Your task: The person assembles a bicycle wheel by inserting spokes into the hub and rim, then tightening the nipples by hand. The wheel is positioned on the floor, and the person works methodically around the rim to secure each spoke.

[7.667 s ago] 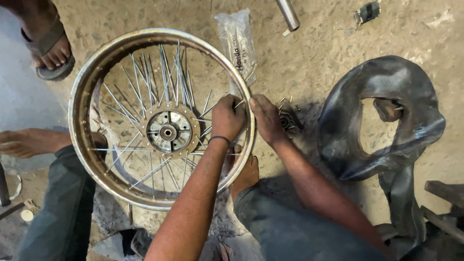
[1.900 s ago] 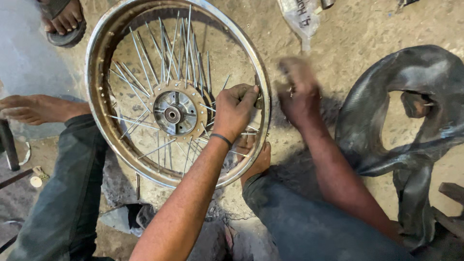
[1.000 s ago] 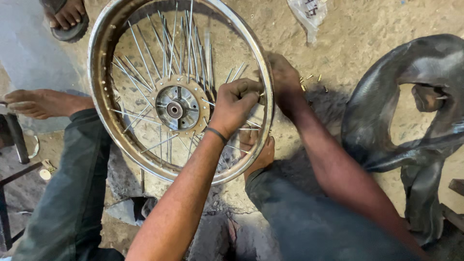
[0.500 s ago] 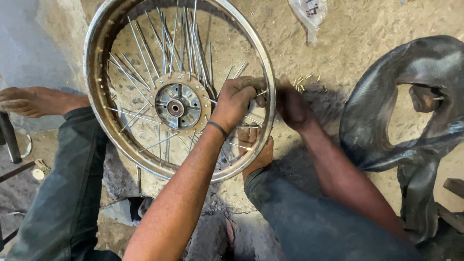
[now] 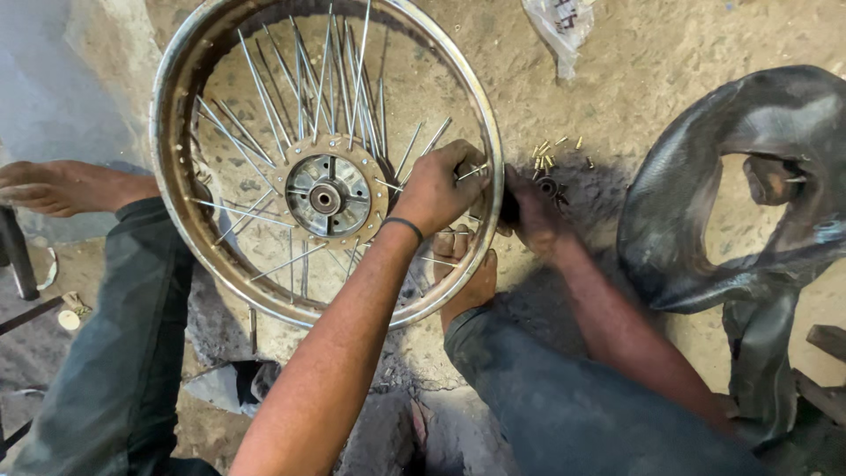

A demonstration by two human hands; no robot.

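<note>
A spoked metal wheel rim (image 5: 172,203) lies flat on the dirt floor, its hub (image 5: 324,196) in the middle and many loose spokes fanning out. My left hand (image 5: 441,185) is inside the rim at its right edge, fingers closed on a spoke (image 5: 471,171) held against the rim. My right hand (image 5: 533,216) is just outside the same spot, pinching something small and dark at the rim; what it is cannot be told. A scatter of small brass spoke nipples (image 5: 546,157) lies on the ground just beyond my right hand.
A black rubber inner tube (image 5: 705,229) lies crumpled at the right. A clear plastic bag (image 5: 560,26) sits at the top. My bare left foot (image 5: 62,185) is at the left, my right foot (image 5: 467,273) under the rim. Both knees fill the bottom.
My right hand went from the nipple pile back to the outer side of the rim, opposite my left hand. The left hand stayed on the spoke at the rim.
</note>
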